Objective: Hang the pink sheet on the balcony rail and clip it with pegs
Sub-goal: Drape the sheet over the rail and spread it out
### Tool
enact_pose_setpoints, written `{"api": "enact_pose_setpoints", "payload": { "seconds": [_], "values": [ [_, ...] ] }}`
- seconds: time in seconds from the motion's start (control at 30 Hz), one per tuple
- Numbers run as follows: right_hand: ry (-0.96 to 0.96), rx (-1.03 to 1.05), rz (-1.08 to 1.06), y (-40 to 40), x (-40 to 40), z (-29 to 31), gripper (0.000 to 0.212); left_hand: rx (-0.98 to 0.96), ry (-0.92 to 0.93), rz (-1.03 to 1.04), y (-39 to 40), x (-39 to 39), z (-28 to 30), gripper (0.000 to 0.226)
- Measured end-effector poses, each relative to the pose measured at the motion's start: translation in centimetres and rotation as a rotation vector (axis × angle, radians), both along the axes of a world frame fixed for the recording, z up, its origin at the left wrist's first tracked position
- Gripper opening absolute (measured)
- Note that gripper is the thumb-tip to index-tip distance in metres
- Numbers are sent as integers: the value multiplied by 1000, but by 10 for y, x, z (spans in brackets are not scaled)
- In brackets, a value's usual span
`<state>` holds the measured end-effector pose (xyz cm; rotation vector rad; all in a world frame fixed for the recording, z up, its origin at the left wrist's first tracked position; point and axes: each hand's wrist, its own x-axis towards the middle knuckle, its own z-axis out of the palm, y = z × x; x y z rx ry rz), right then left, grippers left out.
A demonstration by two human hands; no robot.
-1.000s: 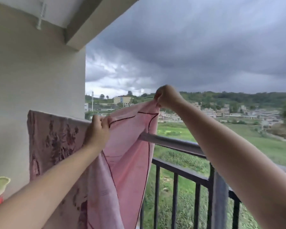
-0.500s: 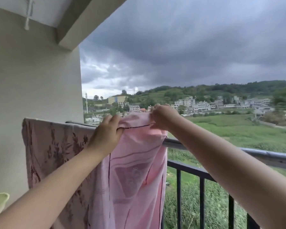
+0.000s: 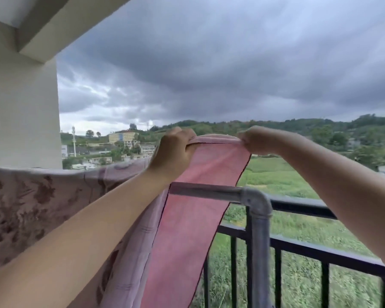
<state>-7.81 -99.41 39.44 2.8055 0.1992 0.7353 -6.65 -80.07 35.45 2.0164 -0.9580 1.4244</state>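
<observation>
While both hands grip one pink sheet [image 3: 200, 196] by its top edge, left hand [image 3: 172, 152] and right hand [image 3: 257, 141] apart, it hangs above one grey rail [image 3: 209, 192]; one patterned cloth [image 3: 31, 201], possibly, drapes left.

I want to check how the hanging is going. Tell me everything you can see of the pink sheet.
The pink sheet looks like thin, soft cloth, plain pink with a dark piped edge. Its top edge is lifted above the grey pipe rail, stretched between the left hand and the right hand, which both grip it. From there it hangs down in a long fold in front of the rail, beside the floral cloth draped to the left. No pegs show on it.
</observation>
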Motion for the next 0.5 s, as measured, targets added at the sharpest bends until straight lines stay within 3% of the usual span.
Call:
{"api": "enact_pose_setpoints", "payload": {
  "seconds": [0.13, 0.27, 0.37, 0.43, 0.5],
  "values": [
    [-165, 162, 159, -66, -9, -50, 14, 51, 43, 28, -68, -29, -24, 17],
    [-248, 520, 453, -92, -19, -105, 24, 116, 206, 145, -110, -51, -39, 21],
    [-294, 708, 538, -81, -24, -135, 27, 218, 320, 304, -115, -66, -39, 26],
    [-341, 723, 536, -73, -26, -143, 22, 274, 310, 420, -112, -80, -47, 28],
    [-401, 686, 559, -65, -35, -144, 12, 299, 168, 520, -106, -97, -62, 27]
  ]
}}
